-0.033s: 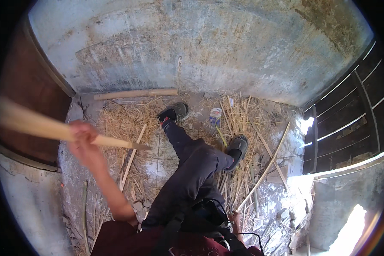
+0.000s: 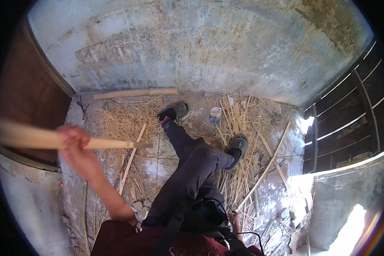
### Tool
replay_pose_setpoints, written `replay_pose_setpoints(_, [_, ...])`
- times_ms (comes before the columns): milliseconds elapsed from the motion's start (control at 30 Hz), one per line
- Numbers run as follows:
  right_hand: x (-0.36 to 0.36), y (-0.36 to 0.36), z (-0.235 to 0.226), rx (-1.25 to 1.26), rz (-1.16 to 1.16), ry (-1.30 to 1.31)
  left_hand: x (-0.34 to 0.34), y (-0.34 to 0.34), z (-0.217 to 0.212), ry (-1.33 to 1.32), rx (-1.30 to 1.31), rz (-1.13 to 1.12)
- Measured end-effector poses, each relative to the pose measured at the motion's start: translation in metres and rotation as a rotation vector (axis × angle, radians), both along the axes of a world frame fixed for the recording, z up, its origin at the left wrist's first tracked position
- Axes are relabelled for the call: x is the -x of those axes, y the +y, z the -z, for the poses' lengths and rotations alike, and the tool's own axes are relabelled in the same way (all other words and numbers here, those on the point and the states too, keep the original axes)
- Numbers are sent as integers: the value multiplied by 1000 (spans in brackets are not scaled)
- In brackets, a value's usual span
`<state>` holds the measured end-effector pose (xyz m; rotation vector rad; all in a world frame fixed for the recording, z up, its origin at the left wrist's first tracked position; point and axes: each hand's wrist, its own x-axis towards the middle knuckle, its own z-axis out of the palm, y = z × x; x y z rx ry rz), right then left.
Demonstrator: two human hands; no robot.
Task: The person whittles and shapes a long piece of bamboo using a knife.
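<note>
My left hand (image 2: 74,141) is closed around a long, pale piece of split bamboo (image 2: 109,144), held out to the left above the floor. One end narrows to a darker tip near my shins; the other end, toward the left rim, is wide and blurred. Low in the picture, beside my thigh, my right hand (image 2: 234,216) shows only in part. Its fingers are mostly hidden, close to the lower end of a thin bamboo stick (image 2: 266,168) that slants across the floor. Whether it grips that stick cannot be made out.
Straw-like shavings (image 2: 128,117) and thin strips cover much of the floor around my dark shoes (image 2: 237,151). A bamboo pole (image 2: 136,93) lies along the stained wall (image 2: 192,47). A small printed packet (image 2: 215,115) lies between my feet. Dark slatted boards (image 2: 345,123) stand at right.
My left hand has shifted left and a little lower with the split bamboo, which now lies closer to level. My right hand and legs look unmoved.
</note>
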<state>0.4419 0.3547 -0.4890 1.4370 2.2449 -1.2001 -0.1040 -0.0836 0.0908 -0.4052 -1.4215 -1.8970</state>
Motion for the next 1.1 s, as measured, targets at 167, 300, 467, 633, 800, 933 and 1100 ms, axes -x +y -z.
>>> replay_pose_setpoints(167, [4, -16, -20, -116, -96, -9, -9, -7, -3, 9, -15, 60])
replay_pose_setpoints(300, [11, -13, -30, -24, -41, -61, 33, 60, 104, -269, 337, 143])
replay_pose_setpoints(467, [1, 1, 7, 86, 160, -77, 45, 79, 176, -364, 497, 95])
replay_pose_setpoints(633, [-7, 6, 24, 38, 113, -46, 58, 74, 179, -487, 728, 127])
replay_pose_setpoints(800, [3, 1, -5, 103, 34, -43, 53, 70, 181, -403, 463, 106])
replay_pose_setpoints(933, [0, 0, 12, 124, 63, -178, 53, 55, 147, -269, 88, 87])
replay_pose_setpoints(1100, [-5, 3, 28, 78, 115, 14, 8, 7, 40, -120, -401, 219])
